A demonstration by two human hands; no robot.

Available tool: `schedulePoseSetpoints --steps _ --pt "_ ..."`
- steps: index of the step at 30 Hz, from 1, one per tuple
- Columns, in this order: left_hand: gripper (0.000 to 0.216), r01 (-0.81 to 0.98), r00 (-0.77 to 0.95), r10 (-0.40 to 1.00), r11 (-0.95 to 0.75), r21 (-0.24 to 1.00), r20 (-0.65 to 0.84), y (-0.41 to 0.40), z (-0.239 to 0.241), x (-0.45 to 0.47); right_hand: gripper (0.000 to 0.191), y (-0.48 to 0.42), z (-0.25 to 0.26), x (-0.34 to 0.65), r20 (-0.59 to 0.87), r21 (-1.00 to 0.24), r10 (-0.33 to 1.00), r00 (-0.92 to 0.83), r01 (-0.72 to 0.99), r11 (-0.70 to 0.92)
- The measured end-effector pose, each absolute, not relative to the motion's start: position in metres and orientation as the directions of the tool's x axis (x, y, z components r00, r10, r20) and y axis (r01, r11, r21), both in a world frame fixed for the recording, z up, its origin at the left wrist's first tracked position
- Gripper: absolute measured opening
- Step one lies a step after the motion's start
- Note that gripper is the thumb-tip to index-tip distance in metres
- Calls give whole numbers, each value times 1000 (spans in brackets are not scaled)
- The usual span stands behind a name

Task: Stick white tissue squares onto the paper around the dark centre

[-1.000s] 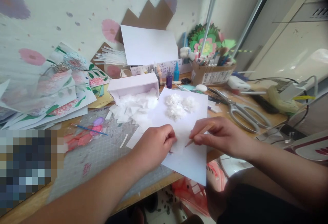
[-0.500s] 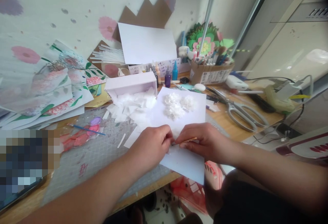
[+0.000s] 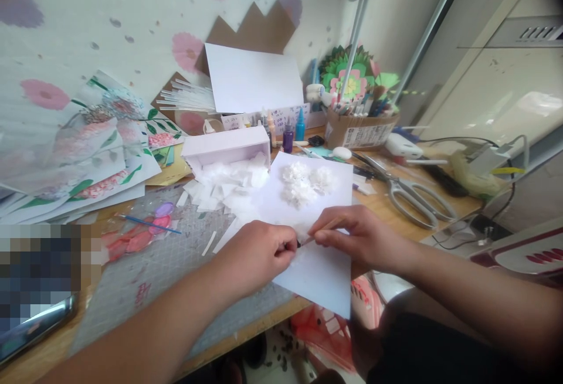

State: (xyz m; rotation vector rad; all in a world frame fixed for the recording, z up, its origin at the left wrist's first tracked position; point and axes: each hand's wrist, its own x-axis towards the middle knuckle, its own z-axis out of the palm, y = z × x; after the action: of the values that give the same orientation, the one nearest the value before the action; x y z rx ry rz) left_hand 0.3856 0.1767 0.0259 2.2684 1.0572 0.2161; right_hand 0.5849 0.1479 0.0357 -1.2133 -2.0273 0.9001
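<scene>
My right hand [image 3: 352,234] pinches a thin wooden stick-like tool [image 3: 328,228], whose narrow end points toward my left fingers. My left hand [image 3: 268,249] is closed, thumb against curled fingers. A small dark bit shows at its fingertips, but what it grips is hidden. Between the hands a bit of white tissue paper [image 3: 302,229] shows. Both hands are over a white paper sheet [image 3: 323,281]. Farther up that sheet lie several white ruffled paper flowers [image 3: 299,184]. Left of them, cut white tissue pieces [image 3: 224,187] spill from a tipped white box [image 3: 226,146].
A grey cutting mat [image 3: 176,278] covers the desk. Large scissors [image 3: 416,196] lie at right. Glue bottles [image 3: 288,136] and a cardboard box of tools [image 3: 360,129] stand behind. A blue thin brush [image 3: 152,224] and flower pictures [image 3: 105,167] lie left. A phone [image 3: 48,319] is at the near left.
My right hand has drawn slightly up and away from my left, and the wooden tool now stands more steeply in its fingers. My left hand stays nearly in place.
</scene>
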Motion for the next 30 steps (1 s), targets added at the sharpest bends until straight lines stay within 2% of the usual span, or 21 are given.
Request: schedulePoseSetpoints --steps 3,5,6,8,9,11,14,17,22,27,30 --pt "14 608 682 708 -406 682 -186 182 33 380 14 146 37 584 138 -767 878 -458 512 387" --pt "15 615 628 751 -321 720 -202 195 38 371 13 145 37 584 120 -757 869 -479 522 392" --pt "16 632 562 810 -290 719 -167 203 40 365 13 145 38 583 114 -757 866 -486 523 392" --pt "17 693 348 938 -264 671 9 222 42 350 13 145 39 583 108 -760 860 -498 517 395" --pt "16 748 257 960 -268 608 108 231 42 343 13 145 40 584 109 -761 858 -503 513 397" --pt "12 846 190 962 -263 465 199 245 42 330 13 144 40 584 107 -763 853 -511 508 400" --pt "20 887 277 941 -329 325 195 253 39 320 14 144 41 585 88 -766 850 -519 510 391" --pt "26 855 376 903 -425 298 209 254 33 321 15 144 41 585 70 -763 852 -520 522 382" --pt "19 843 394 841 -491 219 371 262 14 327 16 145 39 585 101 -761 825 -556 491 424" --pt "11 843 368 822 -492 218 435 266 11 328 16 144 36 586 117 -760 825 -553 484 433" --pt "11 799 349 826 -509 320 441 255 22 333 16 143 37 586 108 -758 821 -561 488 433"
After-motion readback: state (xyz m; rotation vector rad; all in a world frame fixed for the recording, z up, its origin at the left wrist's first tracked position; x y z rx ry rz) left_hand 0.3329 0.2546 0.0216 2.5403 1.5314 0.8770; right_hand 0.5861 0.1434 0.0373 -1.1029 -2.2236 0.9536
